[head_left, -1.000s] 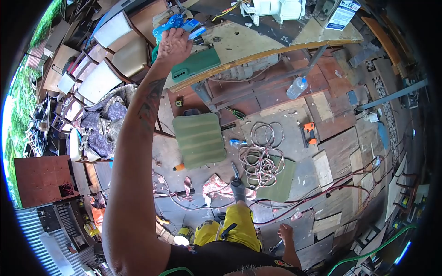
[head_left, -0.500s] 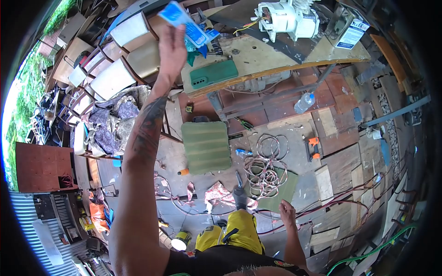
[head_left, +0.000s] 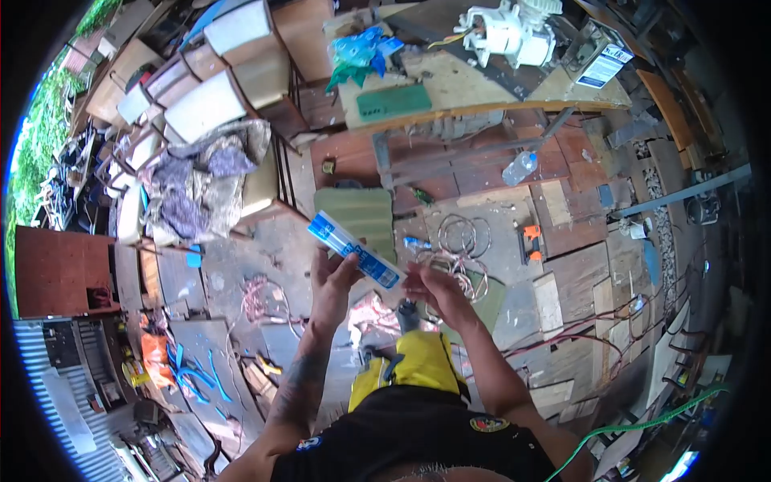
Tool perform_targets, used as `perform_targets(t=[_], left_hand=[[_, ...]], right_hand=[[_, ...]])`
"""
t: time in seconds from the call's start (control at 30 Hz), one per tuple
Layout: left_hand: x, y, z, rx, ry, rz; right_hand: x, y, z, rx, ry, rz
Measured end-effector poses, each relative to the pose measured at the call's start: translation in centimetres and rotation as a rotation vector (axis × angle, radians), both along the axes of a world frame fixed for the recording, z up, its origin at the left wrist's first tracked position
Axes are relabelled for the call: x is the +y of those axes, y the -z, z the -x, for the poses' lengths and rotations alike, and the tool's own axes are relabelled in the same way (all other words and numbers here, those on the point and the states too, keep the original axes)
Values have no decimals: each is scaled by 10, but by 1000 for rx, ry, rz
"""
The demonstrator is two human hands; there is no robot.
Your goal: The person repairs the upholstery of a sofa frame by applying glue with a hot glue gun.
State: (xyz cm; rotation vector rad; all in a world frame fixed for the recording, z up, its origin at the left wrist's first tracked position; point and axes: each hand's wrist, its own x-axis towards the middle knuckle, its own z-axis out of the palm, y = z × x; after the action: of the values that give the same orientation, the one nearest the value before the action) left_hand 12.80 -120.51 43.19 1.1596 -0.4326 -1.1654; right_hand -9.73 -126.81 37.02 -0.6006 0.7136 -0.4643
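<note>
looks like a messy open-air repair workshop: a wooden workbench (head_left: 482,92) with a white motor (head_left: 510,28) on it, coils of wire (head_left: 458,249) on the patchy plank floor (head_left: 578,273), stacked chairs (head_left: 213,88) and scattered tools.

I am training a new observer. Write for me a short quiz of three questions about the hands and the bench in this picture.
1. Choose one. What does the left hand grip?
A) a hammer
B) a blue-and-white packet
C) a paint brush
2. True or false: the green phone case lies on the floor.
3. Short answer: which hand meets the lower end of the packet?

Key
1. B.
2. False. It lies on the workbench.
3. The right hand.
</note>
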Motion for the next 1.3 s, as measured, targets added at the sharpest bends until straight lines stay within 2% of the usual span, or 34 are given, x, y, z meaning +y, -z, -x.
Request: perform_targets(t=[0.07, 0.13, 0.17, 0.23, 0.3, 0.37, 0.43, 0.47, 0.53, 0.6, 0.67, 0.7, 0.77, 0.8, 0.87, 0.9, 0.93, 0.97, 1.0, 1.03, 1.07, 1.2, 1.23, 1.27, 1.3], left_hand=[[30, -9, -3, 27, -54, -13], [61, -34, -17, -123, 12, -1], [71, -42, -16, -101, -67, 46], [88, -56, -21, -112, -155, 107], [115, -61, -30, -209, -217, 68], [143, -65, -35, -193, -279, 61], [155, -68, -38, -140, -372, 89], [163, -71, -38, -131, -385, 86], [175, -77, -39, -116, -458, 86], [186, -84, -36, -108, -486, 98], [194, -88, -33, -209, -509, 85], [197, -93, -34, -206, -512, 88], [205, -103, -34, -180, -508, 93], [210, -98, -41, -113, -497, 80], [219, -89, -51, 28, -479, 75], [221, -86, -56, 25, -484, 82], [225, -82, -58, 128, -437, 59], [229, -79, -58, 234, -388, 35], [230, -78, -55, 237, -389, 39], [232, -78, -51, 337, -371, 12], [233, -77, -48, 435, -352, -13], [244, -69, -31, 417, -180, -107], [241, -82, -15, 201, -340, -356], [248, -68, -9, -103, -365, -233], [254, -69, -6, -232, -356, -105]], right_hand=[[10, -60, -32, 107, -143, 167], [25, -74, -55, 137, -306, 385], [31, -80, -65, 136, -354, 385], [47, -92, -79, 231, -340, 571], [69, -105, -95, 224, -323, 589], [94, -118, -105, 248, -347, 602], [108, -123, -114, 336, -359, 783], [119, -129, -116, 341, -374, 784], [135, -142, -119, 318, -267, 1130], [147, -141, -122, 280, -218, 1236], [155, -135, -124, 242, -64, 1486], [157, -139, -122, 242, -67, 1491], [160, -153, -114, 206, -349, 966], [163, -159, -111, 210, -351, 968], [163, -169, -108, -204, -354, 335], [165, -172, -107, -237, -372, 333], [166, -168, -106, -236, -375, 335], [167, -160, -104, -215, -390, 577], [167, -157, -104, -191, -403, 822], [169, -157, -107, -175, -362, 964], [170, -159, -108, -174, -366, 969], [169, -166, -115, -57, -266, 1314], [169, -168, -117, -11, -217, 1442], [170, -169, -118, -13, -217, 1445], [172, -170, -118, 34, -228, 1440]])
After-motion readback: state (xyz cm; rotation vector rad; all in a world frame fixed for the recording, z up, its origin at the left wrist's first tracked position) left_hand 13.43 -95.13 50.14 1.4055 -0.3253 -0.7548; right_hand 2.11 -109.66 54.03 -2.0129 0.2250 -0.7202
